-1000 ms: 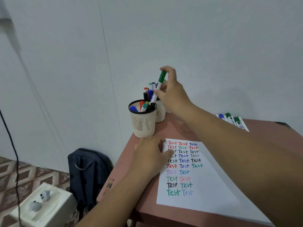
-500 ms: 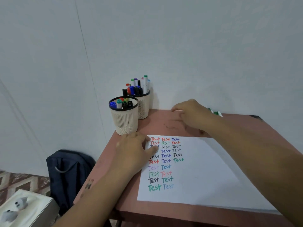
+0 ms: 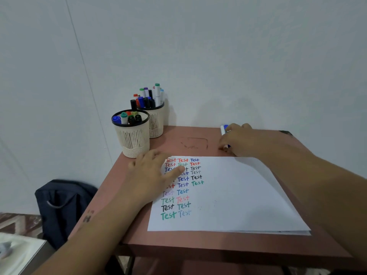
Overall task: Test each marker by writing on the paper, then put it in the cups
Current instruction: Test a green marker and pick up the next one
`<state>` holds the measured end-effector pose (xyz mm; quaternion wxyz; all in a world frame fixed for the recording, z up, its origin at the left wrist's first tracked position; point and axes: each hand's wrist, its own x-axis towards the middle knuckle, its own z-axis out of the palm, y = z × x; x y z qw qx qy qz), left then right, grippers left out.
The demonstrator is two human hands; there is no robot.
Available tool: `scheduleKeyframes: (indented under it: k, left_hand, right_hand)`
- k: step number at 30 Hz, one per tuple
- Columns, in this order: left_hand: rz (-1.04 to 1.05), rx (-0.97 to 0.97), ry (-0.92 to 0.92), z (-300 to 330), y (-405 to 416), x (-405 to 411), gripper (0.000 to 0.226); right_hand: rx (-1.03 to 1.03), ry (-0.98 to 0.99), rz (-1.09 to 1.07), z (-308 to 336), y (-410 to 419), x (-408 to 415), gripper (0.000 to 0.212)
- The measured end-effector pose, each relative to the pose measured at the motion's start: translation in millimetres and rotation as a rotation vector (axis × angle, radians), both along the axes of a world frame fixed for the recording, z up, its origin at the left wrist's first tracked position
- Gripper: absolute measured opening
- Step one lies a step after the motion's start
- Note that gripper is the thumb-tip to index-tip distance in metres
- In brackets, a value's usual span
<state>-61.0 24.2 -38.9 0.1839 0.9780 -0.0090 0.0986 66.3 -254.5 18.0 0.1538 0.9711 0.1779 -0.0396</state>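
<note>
Marker [image 3: 224,129] under right hand [image 3: 236,139]

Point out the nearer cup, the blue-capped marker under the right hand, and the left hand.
nearer cup [image 3: 133,138]: head view, on its slatted front wall.
blue-capped marker [image 3: 224,128]: head view, on the blue cap.
left hand [image 3: 149,176]: head view, on the back of the hand.

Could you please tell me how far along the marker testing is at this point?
Much looks done: both cups, front and back, are packed with markers, and the paper carries rows of "Test" words. In hand: the right hand closes its grip on a blue marker at the table's far edge, while the left hand steadies the sheet. Left: testing and storing it; other markers may be hidden.
</note>
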Motion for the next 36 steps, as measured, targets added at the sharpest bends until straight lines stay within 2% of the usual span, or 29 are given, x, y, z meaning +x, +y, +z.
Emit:
scheduleKeyframes:
  k: [4,7,11,13,17,21,24,26,28,30,33,34,36]
  left_hand:
    - [0.016,-0.037,0.004,1,1,1,0.079]
    - [0.013,-0.053,0.000,2,0,0,0.079]
    - [0.014,-0.084,-0.022,1,1,0,0.075]
    - [0.007,-0.095,-0.047,0,1,1,0.074]
    - [-0.034,-0.152,-0.138,-2,3,0,0.063]
    - [-0.122,-0.250,-0.263,0,5,-2,0.050]
    - [-0.151,-0.297,-0.298,1,4,-3,0.023]
    - [-0.123,-0.326,-0.269,2,5,-3,0.013]
    - [-0.101,-0.368,-0.256,4,5,-4,0.010]
    - [-0.112,-0.367,-0.281,5,3,-5,0.008]
    - [-0.186,-0.277,-0.335,4,1,-5,0.014]
    - [-0.214,-0.251,-0.357,2,1,-5,0.014]
    - [-0.253,-0.234,-0.405,-1,1,-5,0.014]
  right_hand:
    - [-0.046,-0.143,0.108,-29,-12,34,0.021]
    - [0.099,-0.150,0.141,-15,-1,13,0.012]
    - [0.309,-0.122,0.137,5,6,-12,0.019]
    - [0.545,-0.130,0.128,16,11,-28,0.030]
    - [1.169,-0.157,0.157,30,33,-64,0.016]
    - [1.687,0.062,0.133,36,58,-87,0.019]
    - [1.863,0.231,0.083,32,66,-95,0.018]
    - [1.845,0.273,0.052,24,65,-94,0.020]
    - [1.717,0.208,0.028,14,61,-87,0.023]
    - [1.417,-0.076,0.111,1,54,-77,0.027]
    - [0.769,-0.606,0.483,-18,49,-70,0.035]
    - [0.631,-0.688,0.554,-24,50,-71,0.031]
    - [0.494,-0.758,0.634,-36,56,-73,0.018]
